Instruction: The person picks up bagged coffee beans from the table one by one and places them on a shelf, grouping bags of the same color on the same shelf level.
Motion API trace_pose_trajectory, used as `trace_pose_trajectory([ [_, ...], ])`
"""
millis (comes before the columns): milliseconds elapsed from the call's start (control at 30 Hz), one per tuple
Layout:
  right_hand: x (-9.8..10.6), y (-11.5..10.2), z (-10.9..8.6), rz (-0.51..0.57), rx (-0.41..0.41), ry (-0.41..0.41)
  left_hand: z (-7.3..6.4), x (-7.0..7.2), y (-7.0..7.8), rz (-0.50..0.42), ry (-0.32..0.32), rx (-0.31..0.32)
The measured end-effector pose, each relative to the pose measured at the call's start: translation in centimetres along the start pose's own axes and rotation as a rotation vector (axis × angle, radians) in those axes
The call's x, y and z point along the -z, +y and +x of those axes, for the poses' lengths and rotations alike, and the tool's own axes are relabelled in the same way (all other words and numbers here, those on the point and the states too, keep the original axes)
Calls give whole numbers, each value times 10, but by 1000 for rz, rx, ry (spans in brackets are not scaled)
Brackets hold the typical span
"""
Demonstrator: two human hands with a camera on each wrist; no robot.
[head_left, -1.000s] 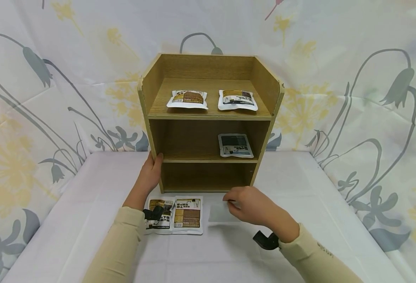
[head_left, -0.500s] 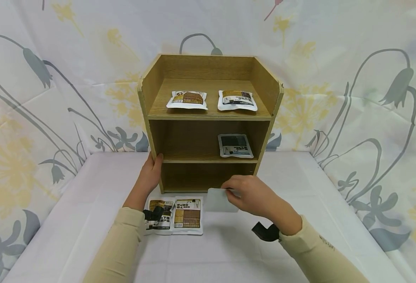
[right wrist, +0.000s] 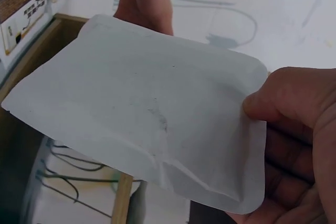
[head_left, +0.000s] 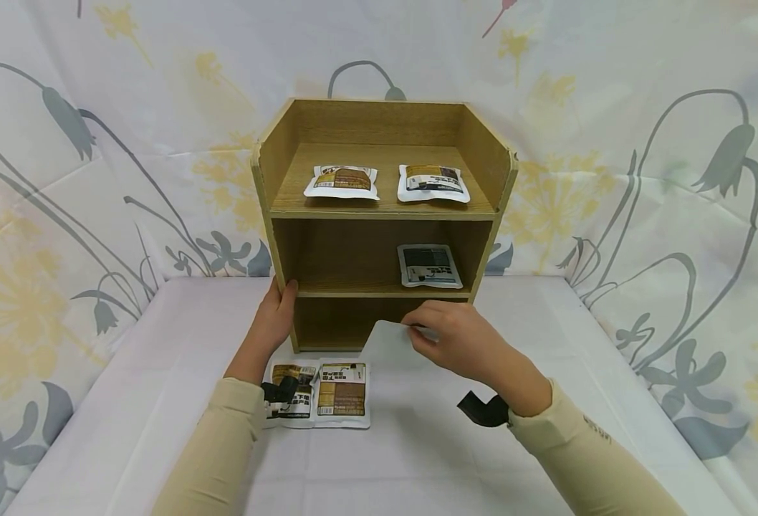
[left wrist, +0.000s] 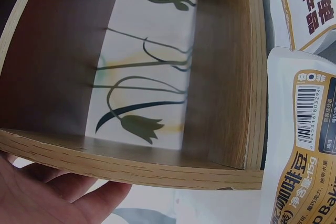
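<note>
My right hand (head_left: 453,337) pinches a flat white pouch (head_left: 385,342) by its edge, in front of the shelf's lowest compartment. In the right wrist view the pouch (right wrist: 142,98) shows a plain, slightly creased side, with my thumb on its near edge. With my left hand (head_left: 274,315) I grip the left side panel of a small wooden shelf (head_left: 379,123), thumb at the front edge. Seen from the left wrist, those fingers (left wrist: 100,198) lie along the panel's outer side. Two brown-labelled pouches lie side by side on the table, one (head_left: 342,390) beside the other (head_left: 298,394), partly behind my left wrist strap.
On the top board sit two pouches, one left (head_left: 342,181) and one right (head_left: 433,182). A dark-labelled pouch (head_left: 428,265) lies at the right of the middle compartment. A flowered cloth (head_left: 611,179) hangs behind the white-covered table (head_left: 521,330).
My right hand has raised the white pouch from near the table toward the lowest compartment, and the pouch has tilted. The left hand has stayed on the shelf's side.
</note>
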State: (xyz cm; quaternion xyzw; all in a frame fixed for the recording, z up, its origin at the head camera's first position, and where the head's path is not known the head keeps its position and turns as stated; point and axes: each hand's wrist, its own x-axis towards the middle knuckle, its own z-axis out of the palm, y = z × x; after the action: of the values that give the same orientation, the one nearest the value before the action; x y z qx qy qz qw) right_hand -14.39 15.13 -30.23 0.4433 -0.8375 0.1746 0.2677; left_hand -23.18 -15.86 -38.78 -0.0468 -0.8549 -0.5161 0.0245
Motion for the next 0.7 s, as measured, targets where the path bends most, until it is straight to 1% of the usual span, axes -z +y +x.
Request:
trace_pose_trajectory([
  [333,6,2,15,-50,51,82,1,0,-2,5,4,2],
  [567,9,4,25,-59,77,139,0,0,-1,4,0,8],
  [700,11,6,32,-55,86,157,0,0,-1,0,-1,6],
])
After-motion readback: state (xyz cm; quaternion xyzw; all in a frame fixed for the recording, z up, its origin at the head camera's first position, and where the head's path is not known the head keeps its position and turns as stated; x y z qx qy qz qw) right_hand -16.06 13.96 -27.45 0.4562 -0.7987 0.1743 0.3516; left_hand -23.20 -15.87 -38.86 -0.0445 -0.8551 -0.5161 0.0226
